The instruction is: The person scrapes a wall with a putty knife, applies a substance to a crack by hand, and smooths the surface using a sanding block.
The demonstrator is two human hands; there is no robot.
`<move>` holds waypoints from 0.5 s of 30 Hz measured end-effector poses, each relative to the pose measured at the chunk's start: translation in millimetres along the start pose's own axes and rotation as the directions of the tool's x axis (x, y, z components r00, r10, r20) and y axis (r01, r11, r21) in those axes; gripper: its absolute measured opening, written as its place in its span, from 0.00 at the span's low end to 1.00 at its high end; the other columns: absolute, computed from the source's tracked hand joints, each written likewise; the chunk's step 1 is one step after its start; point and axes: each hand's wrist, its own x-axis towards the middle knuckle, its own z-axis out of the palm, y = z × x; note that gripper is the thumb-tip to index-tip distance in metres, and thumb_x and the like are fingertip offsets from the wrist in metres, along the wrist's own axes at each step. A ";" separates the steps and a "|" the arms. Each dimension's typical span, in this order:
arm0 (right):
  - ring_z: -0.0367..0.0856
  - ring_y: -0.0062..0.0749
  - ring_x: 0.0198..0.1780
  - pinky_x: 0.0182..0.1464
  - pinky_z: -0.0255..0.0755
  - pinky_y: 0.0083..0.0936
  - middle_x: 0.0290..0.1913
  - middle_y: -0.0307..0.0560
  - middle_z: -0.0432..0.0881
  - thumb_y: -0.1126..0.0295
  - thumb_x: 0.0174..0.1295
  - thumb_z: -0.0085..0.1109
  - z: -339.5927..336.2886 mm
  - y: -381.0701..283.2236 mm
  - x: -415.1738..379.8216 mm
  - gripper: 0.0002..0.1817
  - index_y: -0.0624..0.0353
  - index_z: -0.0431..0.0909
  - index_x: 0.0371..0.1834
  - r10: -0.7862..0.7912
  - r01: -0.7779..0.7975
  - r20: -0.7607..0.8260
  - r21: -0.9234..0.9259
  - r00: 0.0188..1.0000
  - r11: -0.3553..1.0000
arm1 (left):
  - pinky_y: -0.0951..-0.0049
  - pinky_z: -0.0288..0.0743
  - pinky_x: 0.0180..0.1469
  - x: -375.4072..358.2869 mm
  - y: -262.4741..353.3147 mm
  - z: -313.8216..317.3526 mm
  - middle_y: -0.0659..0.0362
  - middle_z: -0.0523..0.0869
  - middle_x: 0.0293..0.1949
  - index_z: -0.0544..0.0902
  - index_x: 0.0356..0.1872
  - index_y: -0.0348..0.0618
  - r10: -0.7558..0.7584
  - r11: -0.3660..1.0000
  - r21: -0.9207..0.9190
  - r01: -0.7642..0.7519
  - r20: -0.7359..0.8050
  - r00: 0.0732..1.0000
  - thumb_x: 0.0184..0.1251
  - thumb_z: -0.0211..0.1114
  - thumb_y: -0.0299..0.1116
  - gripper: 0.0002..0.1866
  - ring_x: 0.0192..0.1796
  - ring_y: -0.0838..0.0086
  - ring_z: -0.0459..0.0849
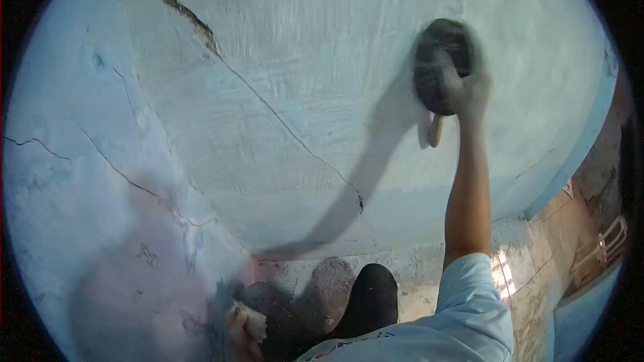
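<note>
Out in front of me, my right hand [466,90] grips a dark oval disc [436,87] held up against the wall. The hand is smeared by motion, with its thumb lying across the disc's dark face. A short brown, handle-like piece [436,132] sticks out below the disc and throws a small shadow. Low in the view, close to my body, my left hand [243,338] is closed around a pale, crumpled, cloth-like piece [253,322]. It is partly in shadow, and its exact kind does not show.
The pale wall [302,60] carries a long diagonal crack [268,107], broken open near the top. A bluish side wall [67,181] meets it at the left, also cracked. My dark-clad knee [376,288] is below. Right, a white chair-like frame [607,241] stands near tiled floor [537,248].
</note>
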 end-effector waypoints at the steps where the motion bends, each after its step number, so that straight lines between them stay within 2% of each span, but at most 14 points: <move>1: 0.89 0.38 0.62 0.63 0.83 0.36 0.61 0.53 0.89 0.66 0.66 0.72 19.3 -27.5 -18.0 0.31 0.50 0.77 0.74 0.044 -0.043 0.116 -0.012 0.992 0.999 | 0.67 0.80 0.46 11.6 -0.7 4.4 0.59 0.85 0.39 0.84 0.53 0.35 0.032 0.998 0.045 -0.031 -0.018 0.999 0.70 0.69 0.33 0.15 0.42 0.72 0.85; 2: 0.90 0.40 0.60 0.60 0.84 0.37 0.63 0.54 0.87 0.56 0.71 0.66 42.8 -59.1 -47.8 0.29 0.42 0.77 0.75 0.060 -0.031 0.336 -0.092 0.940 0.995 | 0.67 0.81 0.47 22.5 6.5 12.0 0.59 0.85 0.40 0.84 0.53 0.35 0.062 0.993 0.100 -0.059 -0.030 0.998 0.70 0.68 0.33 0.15 0.42 0.72 0.85; 3: 0.91 0.46 0.56 0.54 0.85 0.42 0.62 0.55 0.87 0.55 0.73 0.61 75.6 -61.9 -88.9 0.30 0.38 0.70 0.78 -0.069 0.152 0.507 -0.124 0.859 0.981 | 0.67 0.81 0.47 24.7 11.4 20.7 0.58 0.86 0.41 0.84 0.53 0.34 0.056 0.984 0.173 -0.042 -0.074 0.996 0.70 0.69 0.33 0.16 0.43 0.71 0.85; 4: 0.91 0.53 0.53 0.48 0.86 0.47 0.60 0.56 0.88 0.53 0.75 0.56 108.4 -64.7 -130.2 0.32 0.34 0.63 0.82 -0.194 0.330 0.652 -0.091 0.733 0.940 | 0.66 0.81 0.48 26.9 18.2 32.3 0.58 0.86 0.41 0.84 0.54 0.34 0.049 0.970 0.243 -0.019 -0.117 0.992 0.71 0.69 0.33 0.16 0.43 0.71 0.85; 6: 0.91 0.53 0.42 0.41 0.85 0.52 0.52 0.53 0.90 0.57 0.75 0.53 144.6 -85.0 -188.1 0.40 0.27 0.48 0.88 -0.225 0.423 0.863 0.015 0.452 0.906 | 0.66 0.81 0.49 31.1 59.7 122.0 0.57 0.87 0.43 0.84 0.54 0.33 -0.153 0.960 0.208 0.187 -0.168 0.974 0.72 0.70 0.36 0.18 0.43 0.70 0.86; 7: 0.91 0.47 0.36 0.37 0.84 0.52 0.49 0.50 0.92 0.60 0.75 0.52 158.4 -86.8 -215.2 0.42 0.22 0.44 0.89 -0.199 0.353 0.919 0.071 0.340 0.933 | 0.66 0.81 0.48 21.3 77.2 142.5 0.56 0.87 0.42 0.84 0.54 0.33 -0.226 0.940 0.225 0.258 -0.156 0.961 0.72 0.71 0.38 0.18 0.42 0.69 0.86; 8: 0.91 0.49 0.35 0.37 0.84 0.53 0.46 0.52 0.92 0.60 0.75 0.52 152.8 -81.7 -234.9 0.41 0.23 0.46 0.88 -0.179 0.226 0.940 0.114 0.289 0.967 | 0.66 0.82 0.48 11.1 94.8 162.9 0.56 0.88 0.42 0.85 0.53 0.34 -0.298 0.913 0.245 0.326 -0.143 0.944 0.73 0.71 0.40 0.19 0.42 0.68 0.87; 9: 0.91 0.50 0.35 0.38 0.84 0.54 0.43 0.54 0.92 0.60 0.75 0.52 144.1 -72.8 -246.8 0.40 0.25 0.48 0.88 -0.179 0.117 0.953 0.154 0.245 0.981 | 0.66 0.83 0.46 17.0 85.2 155.3 0.55 0.88 0.42 0.85 0.53 0.35 -0.259 0.880 0.373 0.294 -0.140 0.955 0.73 0.71 0.42 0.20 0.41 0.67 0.87; 11: 0.91 0.53 0.34 0.39 0.84 0.52 0.38 0.54 0.91 0.59 0.76 0.53 117.8 -61.8 -272.7 0.39 0.24 0.50 0.87 -0.024 0.019 0.989 0.021 0.147 1.000 | 0.66 0.84 0.47 13.1 93.9 171.5 0.53 0.89 0.42 0.84 0.55 0.36 -0.321 0.860 0.376 0.345 -0.125 0.939 0.74 0.71 0.45 0.22 0.41 0.66 0.88; 13: 0.91 0.55 0.42 0.47 0.85 0.47 0.44 0.58 0.91 0.60 0.74 0.60 73.9 -65.6 -271.5 0.39 0.35 0.55 0.86 0.169 -0.165 0.972 -0.142 0.162 0.976 | 0.66 0.84 0.49 -1.4 115.9 204.5 0.51 0.90 0.44 0.84 0.59 0.36 -0.513 0.846 0.138 0.515 -0.053 0.857 0.75 0.69 0.49 0.25 0.44 0.64 0.89; 15: 0.91 0.52 0.48 0.54 0.83 0.44 0.48 0.59 0.90 0.63 0.70 0.65 35.3 -86.4 -269.3 0.39 0.47 0.60 0.84 0.317 -0.541 0.839 -0.031 0.443 0.841 | 0.63 0.80 0.59 -21.5 130.7 233.6 0.47 0.87 0.56 0.78 0.69 0.36 -0.585 0.786 0.088 0.612 -0.216 0.782 0.77 0.67 0.52 0.32 0.55 0.59 0.87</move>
